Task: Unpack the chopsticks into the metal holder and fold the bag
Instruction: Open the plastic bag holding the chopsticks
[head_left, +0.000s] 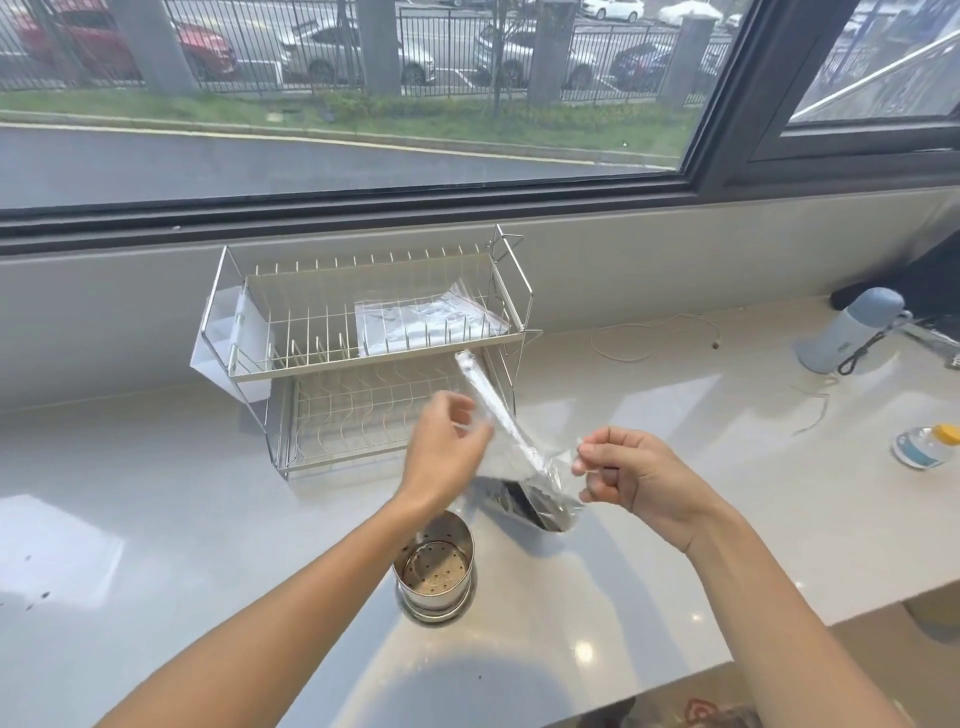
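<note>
metal holder (434, 570) empty (upright), both hands pinching chopstick bag (511, 452)

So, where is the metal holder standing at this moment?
In the head view, the metal holder stands upright on the white counter, low and central, just under the left hand and in front of the dish rack.

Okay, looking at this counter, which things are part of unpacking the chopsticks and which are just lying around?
For the job:
clear plastic bag, pinched by left hand and right hand
chopsticks inside the bag
metal holder, empty

Lying about:
dish rack
blue-capped flask
white cable
small bottle with yellow cap
</note>
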